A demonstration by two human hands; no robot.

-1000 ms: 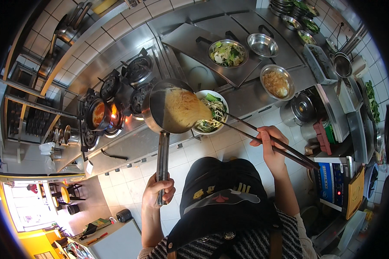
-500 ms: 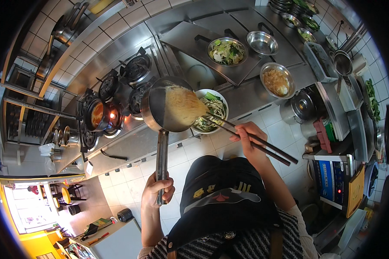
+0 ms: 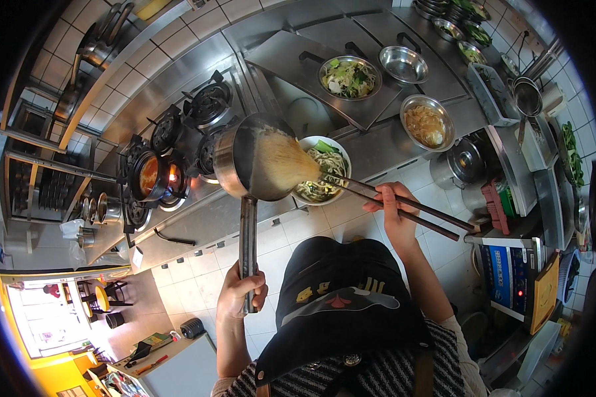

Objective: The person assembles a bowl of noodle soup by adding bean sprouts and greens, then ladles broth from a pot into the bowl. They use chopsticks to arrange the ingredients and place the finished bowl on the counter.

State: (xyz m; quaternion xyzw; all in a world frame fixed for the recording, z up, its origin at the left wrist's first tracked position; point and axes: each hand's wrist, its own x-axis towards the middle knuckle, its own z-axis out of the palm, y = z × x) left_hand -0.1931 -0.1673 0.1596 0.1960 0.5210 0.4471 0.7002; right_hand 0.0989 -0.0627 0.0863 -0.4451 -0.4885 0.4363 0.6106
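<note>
My left hand (image 3: 242, 291) is closed round the long metal handle of a saucepan (image 3: 228, 165). The pan is tilted to the right, and frothy yellowish broth (image 3: 278, 162) runs toward its lip. Under that lip, partly covered by the pan, stands a white bowl (image 3: 346, 153) of noodles with green leaves (image 3: 331, 165). In my right hand (image 3: 398, 210) is a pair of long dark chopsticks (image 3: 410, 210), splayed apart at the rear ends. Their tips reach to the pouring edge over the bowl; exact contact is hard to make out.
Left of the pan, a pot of reddish liquid (image 3: 149, 177) sits by a lit burner (image 3: 173, 178). Beyond the bowl are a metal bowl of vegetables (image 3: 349, 78), a shiny metal bowl (image 3: 404, 65) and one with brownish food (image 3: 429, 124). A lidded pot (image 3: 467, 160) stands right.
The saucepan tips slightly further, with its body a little more to the left. My right hand has shifted right, and the chopsticks' rear ends have spread wider.
</note>
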